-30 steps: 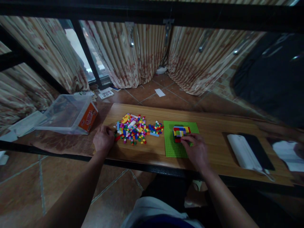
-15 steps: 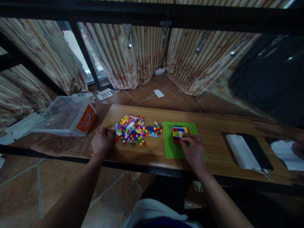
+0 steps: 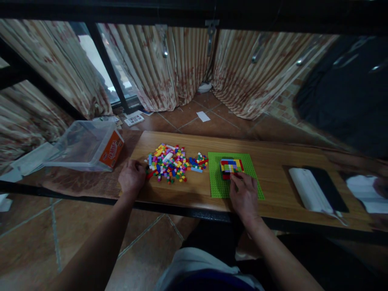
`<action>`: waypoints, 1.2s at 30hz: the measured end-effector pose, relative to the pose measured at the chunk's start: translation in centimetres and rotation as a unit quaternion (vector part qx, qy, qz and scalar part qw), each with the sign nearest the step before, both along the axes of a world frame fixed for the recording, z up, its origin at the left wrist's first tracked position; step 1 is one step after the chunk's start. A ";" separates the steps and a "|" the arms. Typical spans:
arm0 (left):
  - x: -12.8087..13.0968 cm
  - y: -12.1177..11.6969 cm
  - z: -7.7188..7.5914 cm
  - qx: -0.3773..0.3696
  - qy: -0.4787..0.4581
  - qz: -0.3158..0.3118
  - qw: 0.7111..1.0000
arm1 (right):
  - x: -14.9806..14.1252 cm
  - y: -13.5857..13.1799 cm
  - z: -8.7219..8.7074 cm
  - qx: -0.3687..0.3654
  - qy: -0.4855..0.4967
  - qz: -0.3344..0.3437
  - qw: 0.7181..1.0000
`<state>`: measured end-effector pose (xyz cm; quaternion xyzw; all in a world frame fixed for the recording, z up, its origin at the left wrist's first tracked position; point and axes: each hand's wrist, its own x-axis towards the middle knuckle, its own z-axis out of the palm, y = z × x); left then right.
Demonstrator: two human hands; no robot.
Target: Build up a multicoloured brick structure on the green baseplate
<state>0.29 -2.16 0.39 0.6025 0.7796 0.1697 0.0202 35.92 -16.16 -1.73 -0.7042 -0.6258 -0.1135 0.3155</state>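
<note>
Can read no text: see only blurred lettering on orange label [image 3: 112, 152] of clear bin [image 3: 83, 139], left of frame, and white booklet [image 3: 134, 120], left of centre.

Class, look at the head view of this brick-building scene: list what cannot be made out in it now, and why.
Head view:
- Whether the right hand pinches a loose brick: too small, and the hand itself blocks the view.
- The near side of the brick build: partly behind that hand.
- Whether the left hand holds a brick: its curled fingers hide this.
- The orange label's wording: too small and blurred.
- The dark shape at the right: blurred, cut by the edge.
</note>
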 end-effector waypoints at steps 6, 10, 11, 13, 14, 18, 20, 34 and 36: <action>0.0 0.1 -0.2 -0.001 0.001 -0.002 1.000 | -0.7 -1.4 0.5 0.014 0.046 -0.019 0.999; -0.1 0.1 -0.4 0.000 0.006 -0.002 1.000 | -2.7 -2.5 0.7 0.018 0.084 -0.018 0.996; -0.1 0.0 -0.5 0.001 0.006 -0.003 1.000 | -3.3 -2.6 0.7 0.009 0.094 0.000 0.996; -0.1 0.0 -0.5 0.004 0.005 -0.005 1.000 | -4.7 -2.7 0.7 -0.015 0.117 0.041 0.992; -0.1 0.0 -0.5 0.004 0.004 -0.006 1.000 | -5.4 -2.6 0.7 -0.029 0.127 0.061 0.990; 0.0 -0.1 -0.4 -0.003 0.004 -0.007 1.000 | -8.1 -1.2 0.7 -0.074 0.148 0.124 0.978; 0.0 -0.1 -0.4 -0.007 0.002 -0.006 1.000 | -9.2 -0.2 0.7 -0.079 0.147 0.141 0.976; -0.2 0.0 -0.5 -0.002 -0.002 -0.006 1.000 | -13.2 4.2 0.0 -0.094 0.075 0.124 0.985; -0.1 0.0 -0.5 0.000 0.001 -0.006 1.000 | -13.1 4.0 0.1 -0.097 0.080 0.127 0.984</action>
